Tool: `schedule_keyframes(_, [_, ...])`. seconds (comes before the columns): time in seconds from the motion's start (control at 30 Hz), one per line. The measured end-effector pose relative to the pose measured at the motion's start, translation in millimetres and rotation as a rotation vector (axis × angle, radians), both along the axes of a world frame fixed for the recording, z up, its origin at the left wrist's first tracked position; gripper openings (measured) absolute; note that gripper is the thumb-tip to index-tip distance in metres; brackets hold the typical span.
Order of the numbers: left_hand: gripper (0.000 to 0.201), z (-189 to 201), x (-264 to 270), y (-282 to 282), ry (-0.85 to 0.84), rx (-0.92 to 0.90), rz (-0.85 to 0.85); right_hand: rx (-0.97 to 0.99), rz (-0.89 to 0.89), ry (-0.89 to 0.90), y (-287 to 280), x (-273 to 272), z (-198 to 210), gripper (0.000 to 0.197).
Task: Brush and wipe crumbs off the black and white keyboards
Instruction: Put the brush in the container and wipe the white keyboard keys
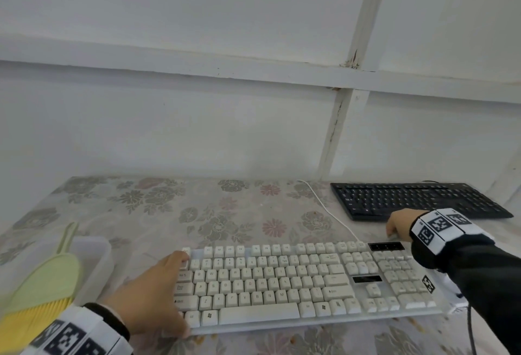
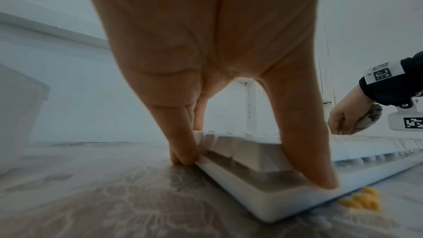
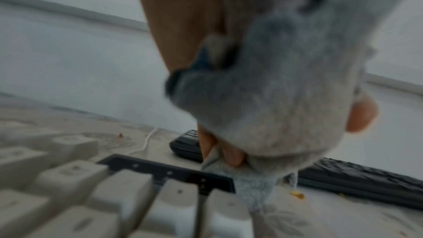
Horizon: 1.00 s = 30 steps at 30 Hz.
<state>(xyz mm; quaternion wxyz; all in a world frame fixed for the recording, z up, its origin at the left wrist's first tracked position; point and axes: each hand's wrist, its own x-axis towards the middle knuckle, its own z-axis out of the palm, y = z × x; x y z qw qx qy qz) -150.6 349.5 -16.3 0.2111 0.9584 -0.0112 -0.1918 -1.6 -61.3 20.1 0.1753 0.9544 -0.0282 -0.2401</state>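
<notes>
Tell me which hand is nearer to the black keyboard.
Right. The right hand, gripping a grey cloth, is just in front of the black keyboard. The left hand holds the far left end of the white keyboard.

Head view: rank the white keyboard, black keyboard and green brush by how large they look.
1. White keyboard, nearest the camera.
2. Black keyboard, farther back, so true size unsure.
3. Green brush with yellow bristles, partly cut off.

Open floral tabletop (image 1: 174, 213) stretches from my white keyboard (image 1: 282, 284) to the far edge, crossed only by its white cable (image 1: 324, 208). The black keyboard (image 1: 417, 199) fills the far right corner. Along the left edge, a clear tub (image 1: 95, 259) and the green brush (image 1: 48, 284) block my way.
</notes>
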Motion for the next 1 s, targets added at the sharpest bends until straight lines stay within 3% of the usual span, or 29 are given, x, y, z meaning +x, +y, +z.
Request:
schedule_keyframes(0.23, [0.109, 0, -1, -1, -0.005, 0.0, 0.004, 0.191, 0.11, -0.057, 12, -8, -10, 0.04])
schedule_keyframes(0.57, [0.109, 0, -2, -2, -0.01, -0.011, 0.005, -0.002, -0.09, -0.054, -15, 4, -8, 0.036])
schedule_keyframes(0.73, [0.108, -2, 0, -1, 0.002, -0.015, 0.006, 0.033, -0.04, -0.017, -2, 5, -12, 0.036])
schedule_keyframes(0.87, [0.105, -3, 1, 0, -0.008, -0.014, -0.003, -0.017, -0.12, -0.064, 1, -4, -10, 0.037])
schedule_keyframes(1.0, [0.103, -4, 2, 0, 0.008, -0.046, 0.0, 0.042, -0.014, -0.109, 41, -14, 9, 0.035])
